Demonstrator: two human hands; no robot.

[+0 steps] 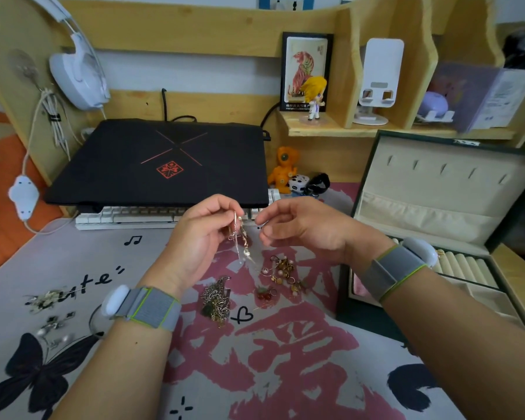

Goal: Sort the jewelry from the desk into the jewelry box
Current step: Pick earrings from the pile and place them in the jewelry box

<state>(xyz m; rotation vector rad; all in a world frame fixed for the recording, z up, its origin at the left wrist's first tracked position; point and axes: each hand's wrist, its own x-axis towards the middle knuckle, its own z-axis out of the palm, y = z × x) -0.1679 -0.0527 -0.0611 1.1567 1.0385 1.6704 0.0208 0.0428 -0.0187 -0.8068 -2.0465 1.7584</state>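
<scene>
In the head view, at centre frame, the left hand (199, 234) pinches a small cluster of dangling earrings (240, 234) above the bench (73, 268). The right hand (300, 228) hovers beside it, fingers curled, seemingly holding nothing; whether it grips a fine thread I cannot tell. More jewelry (281, 272) and a chain pile (216, 301) lie below. The open jewelry box (437, 189) waits at right. Likely step: untangling one piece; next, carry it right into a compartment.
</scene>
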